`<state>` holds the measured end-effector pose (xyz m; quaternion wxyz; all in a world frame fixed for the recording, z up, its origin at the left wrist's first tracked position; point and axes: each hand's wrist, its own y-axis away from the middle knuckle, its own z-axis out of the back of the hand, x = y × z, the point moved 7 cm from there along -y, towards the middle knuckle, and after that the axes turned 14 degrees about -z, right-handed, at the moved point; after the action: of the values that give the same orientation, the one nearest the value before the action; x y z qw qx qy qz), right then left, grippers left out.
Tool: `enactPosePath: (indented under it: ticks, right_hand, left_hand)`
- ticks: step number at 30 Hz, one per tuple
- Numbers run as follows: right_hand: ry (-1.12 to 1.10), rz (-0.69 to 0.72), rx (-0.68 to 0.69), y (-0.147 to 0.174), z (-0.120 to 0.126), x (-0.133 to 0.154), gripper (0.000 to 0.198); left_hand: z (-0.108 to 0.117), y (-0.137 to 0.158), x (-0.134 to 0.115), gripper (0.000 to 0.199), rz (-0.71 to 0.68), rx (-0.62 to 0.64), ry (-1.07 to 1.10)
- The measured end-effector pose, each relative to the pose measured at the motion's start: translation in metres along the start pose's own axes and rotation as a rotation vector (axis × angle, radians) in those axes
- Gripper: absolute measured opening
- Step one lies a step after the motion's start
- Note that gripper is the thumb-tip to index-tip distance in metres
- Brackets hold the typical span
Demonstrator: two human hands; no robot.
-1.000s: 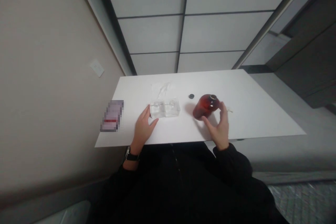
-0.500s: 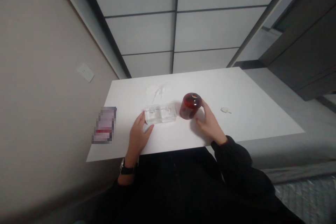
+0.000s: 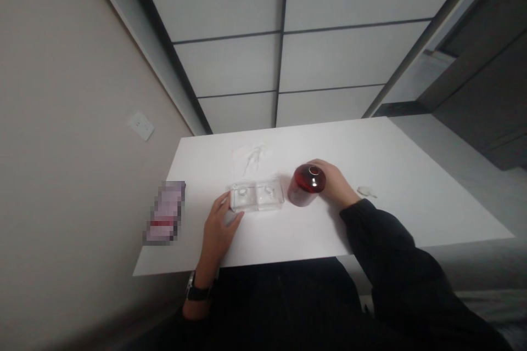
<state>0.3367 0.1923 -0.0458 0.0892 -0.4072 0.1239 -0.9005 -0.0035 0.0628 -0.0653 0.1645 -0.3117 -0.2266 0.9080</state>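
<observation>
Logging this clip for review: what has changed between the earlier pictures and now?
The bottle has moved left, close beside the clear box; the right hand has shifted toward the bottle's far side. The dark cap is now out of sight. The left hand stays at the box's left end.

I see the left hand (image 3: 216, 233) touching the clear container (image 3: 257, 197) at nine o'clock; the red bottle (image 3: 305, 187) stands at its three, partly hiding the right hand (image 3: 335, 182).

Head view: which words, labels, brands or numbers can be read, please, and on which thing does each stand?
No text can be read.
Red bottle: no legible lettering.
Clear container: no legible lettering.
Pixelated purple item: any text is obscured.
Wristwatch: too small to read.
</observation>
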Motion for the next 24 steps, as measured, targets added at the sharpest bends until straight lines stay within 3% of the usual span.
enactPosePath:
  ticks: [3, 7, 12, 17, 24]
  right_hand:
    - [-0.153, -0.031, -0.042, 0.003, 0.025, 0.006, 0.024]
    - [-0.56, -0.046, -0.147, 0.016, 0.053, 0.036, 0.036]
    - [-0.731, 0.068, -0.123, 0.034, 0.04, 0.077, 0.018]
    - [-0.705, 0.097, -0.128, 0.035, 0.03, 0.072, 0.013]
    - [-0.747, 0.079, -0.03, 0.037, 0.018, 0.062, 0.015]
  left_hand:
    - [0.0, 0.0, 0.0, 0.05, 0.009, 0.014, -0.001]
    - [0.0, 0.0, 0.0, 0.053, 0.0, 0.033, -0.013]
    - [0.0, 0.0, 0.0, 0.052, -0.009, 0.034, -0.029]
    - [-0.001, 0.003, 0.003, 0.051, 0.0, 0.036, -0.064]
    - [-0.001, 0.004, 0.006, 0.054, -0.007, 0.049, -0.105]
